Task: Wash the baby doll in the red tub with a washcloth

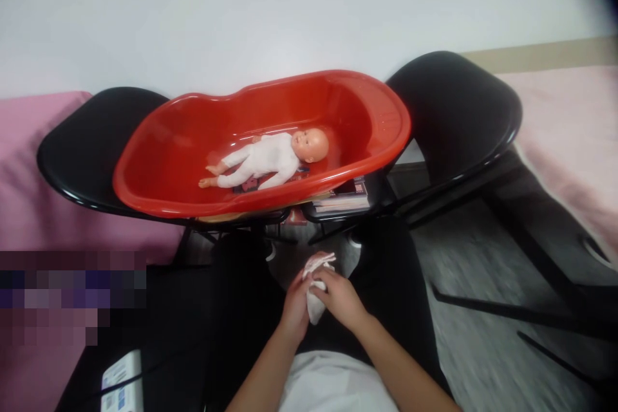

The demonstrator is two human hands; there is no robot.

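A small white cloth (pixel 316 310), bunched up, is between my two hands, low over my lap. My left hand (pixel 295 304) is closed round its left side. From the right, my right hand (pixel 342 296) pinches the cloth near its top, where folded edges stick up. Beyond my knees is a red baby bathtub (pixel 183 193). Inside it a baby doll (pixel 270 156) in a white bodysuit lies on its back, head to the right and bare feet to the left. My hands are apart from both tub and doll.
Black chairs (pixel 463 109) stand on both sides of the tub. Stacked magazines (pixel 342 199) show under its front rim. Pink-covered surfaces (pixel 29 141) lie to the left and right, and a white package (pixel 121 383) sits at lower left. Black chair legs cross the floor at right.
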